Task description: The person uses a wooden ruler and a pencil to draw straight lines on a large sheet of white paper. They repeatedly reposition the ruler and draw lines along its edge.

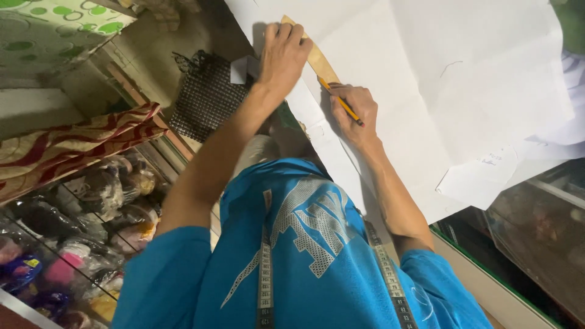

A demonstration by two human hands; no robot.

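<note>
Left hand (pixel 281 56) pressed flat, fingers together, on wooden ruler (pixel 317 58) at the left edge of the white paper (pixel 463 73). Right hand (pixel 356 113) pinches yellow pencil (pixel 341 102), tip at ruler edge. Paper right of hands open. Small paper slip (pixel 481 176) at lower right edge.

My left hand (pixel 281 56) lies flat, palm down, fingers together and pointing away from me, pressing downward. Its forearm runs bare and nearly straight back to a blue short sleeve. My right hand (pixel 355 113) is curled in a writing grip, thumb and fingers pinched closed, knuckles up. That wrist bends slightly; the bare right forearm angles back to my elbow.
</note>
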